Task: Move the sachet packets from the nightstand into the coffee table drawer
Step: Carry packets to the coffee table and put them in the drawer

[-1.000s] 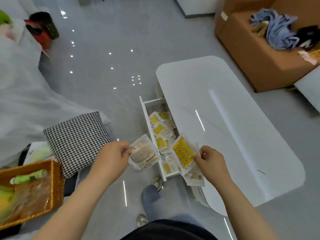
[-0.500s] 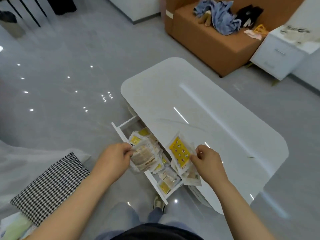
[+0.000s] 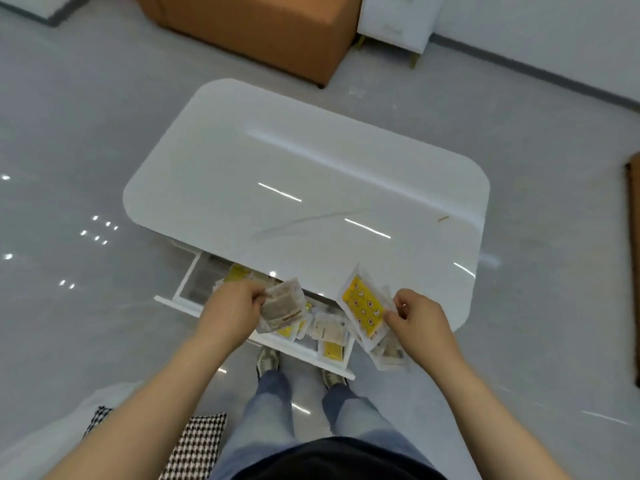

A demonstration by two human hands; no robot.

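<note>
The white coffee table [image 3: 311, 174] has its drawer [image 3: 301, 351] pulled out toward me, with several yellow and beige sachets [image 3: 329, 336] lying inside. My left hand [image 3: 232, 311] grips a stack of beige sachets [image 3: 284, 306] just above the drawer's middle. My right hand [image 3: 419, 318] pinches a fan of sachets over the drawer's right end, a yellow sachet [image 3: 363, 308] on top and beige ones hanging below. The nightstand [image 3: 398, 20] stands at the far wall.
An orange sofa [image 3: 249, 32] sits beyond the table. A houndstooth cushion [image 3: 194, 445] lies by my left leg on white fabric. My feet [image 3: 268, 358] stand right under the drawer front. A brown edge [image 3: 633, 271] shows at far right. Glossy grey floor surrounds the table.
The view has swung so I now face the table's long side with the drawer straight ahead. Both hands keep their sachet stacks and have moved closer over the open drawer.
</note>
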